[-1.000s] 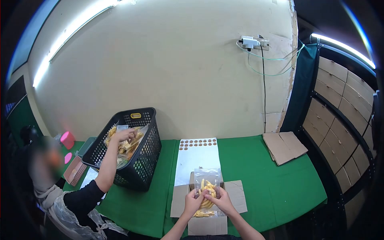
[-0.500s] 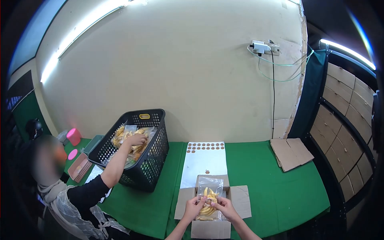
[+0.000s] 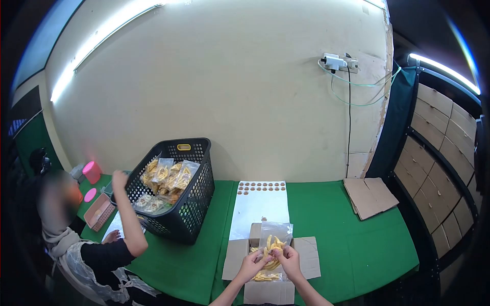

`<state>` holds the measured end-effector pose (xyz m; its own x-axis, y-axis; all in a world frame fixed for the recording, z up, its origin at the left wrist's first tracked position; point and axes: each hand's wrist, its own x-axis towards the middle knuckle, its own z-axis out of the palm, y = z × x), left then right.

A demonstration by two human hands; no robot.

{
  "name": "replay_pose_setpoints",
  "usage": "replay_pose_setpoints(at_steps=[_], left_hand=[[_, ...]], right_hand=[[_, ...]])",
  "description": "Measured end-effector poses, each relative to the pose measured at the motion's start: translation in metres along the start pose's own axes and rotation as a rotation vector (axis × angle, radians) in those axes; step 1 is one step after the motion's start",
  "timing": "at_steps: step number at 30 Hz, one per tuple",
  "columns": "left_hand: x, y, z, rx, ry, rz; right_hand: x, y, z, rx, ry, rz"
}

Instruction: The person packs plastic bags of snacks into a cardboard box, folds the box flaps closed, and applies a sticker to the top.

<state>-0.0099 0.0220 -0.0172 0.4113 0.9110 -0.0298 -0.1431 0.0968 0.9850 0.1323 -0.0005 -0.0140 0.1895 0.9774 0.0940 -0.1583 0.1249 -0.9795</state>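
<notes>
My left hand and my right hand are both closed on a clear plastic bag of yellow strip-shaped snacks, one at each side. The thumbs press near the middle of its front, and they hide whatever lies beneath them. The bag's flat top edge stands up above the fingers. Below it is an open cardboard box with its flaps spread, and more yellow snacks in clear bags show inside. Just behind the box lies a white sheet with small round brown stickers in rows near its top.
A black crate of bagged snacks stands to the left, near a co-worker in a dark sleeve. A pink basket sits beyond. Flattened cardboard lies at right on the green cloth; boxes fill a rack.
The bag in my hands has shifted slightly right and tilted, and its round sticker is now covered by my fingers. The co-worker's hand has left the crate and is raised beside it.
</notes>
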Motion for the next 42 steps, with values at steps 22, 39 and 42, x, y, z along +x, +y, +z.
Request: replay_pose_setpoints(at_steps=[22, 39, 42], left_hand=[[0.002, -0.009, -0.005, 0.322, 0.274, 0.110], [-0.005, -0.004, -0.020, 0.182, 0.027, -0.020], [-0.010, 0.007, -0.017, 0.169, 0.024, -0.050]], right_hand=[[-0.007, 0.003, 0.013, 0.033, -0.017, -0.036], [-0.008, 0.007, 0.001, 0.040, -0.172, 0.038], [-0.009, 0.011, 0.000, 0.065, -0.162, 0.044]])
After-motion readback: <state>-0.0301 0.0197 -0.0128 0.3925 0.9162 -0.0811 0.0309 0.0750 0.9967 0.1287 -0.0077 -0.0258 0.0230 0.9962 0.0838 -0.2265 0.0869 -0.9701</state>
